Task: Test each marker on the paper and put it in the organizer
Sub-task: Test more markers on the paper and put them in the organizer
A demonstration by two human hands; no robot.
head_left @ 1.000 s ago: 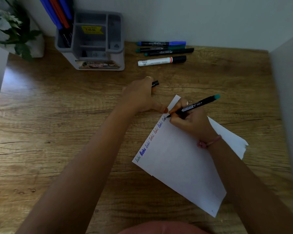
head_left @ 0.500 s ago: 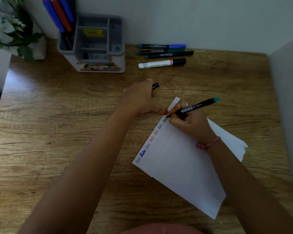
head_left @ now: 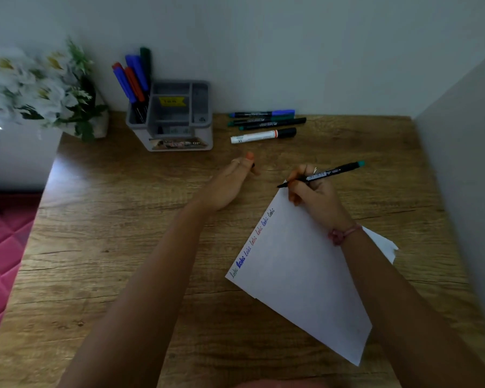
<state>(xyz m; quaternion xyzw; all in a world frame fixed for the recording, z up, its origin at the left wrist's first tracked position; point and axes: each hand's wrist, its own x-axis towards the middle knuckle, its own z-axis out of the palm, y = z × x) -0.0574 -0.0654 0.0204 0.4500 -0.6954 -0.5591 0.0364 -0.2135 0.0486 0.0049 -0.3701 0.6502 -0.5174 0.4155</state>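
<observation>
While fingers [head_left: 297, 189] pinch a slim black marker [head_left: 324, 174], smooth white paper [head_left: 305, 273] lies flat.

Matt paper [head_left: 300, 275], grained wooden desk [head_left: 123, 247]

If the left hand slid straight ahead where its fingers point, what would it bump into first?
Probably the white marker with the black cap, lying nearest the left hand; bare wooden desk lies between. Depth is hard to judge.

A black, teal-ended marker [head_left: 321, 175] was held tilted, tip at the corner of a white paper [head_left: 300, 275]; a grey organizer [head_left: 177, 119] stood behind.
</observation>
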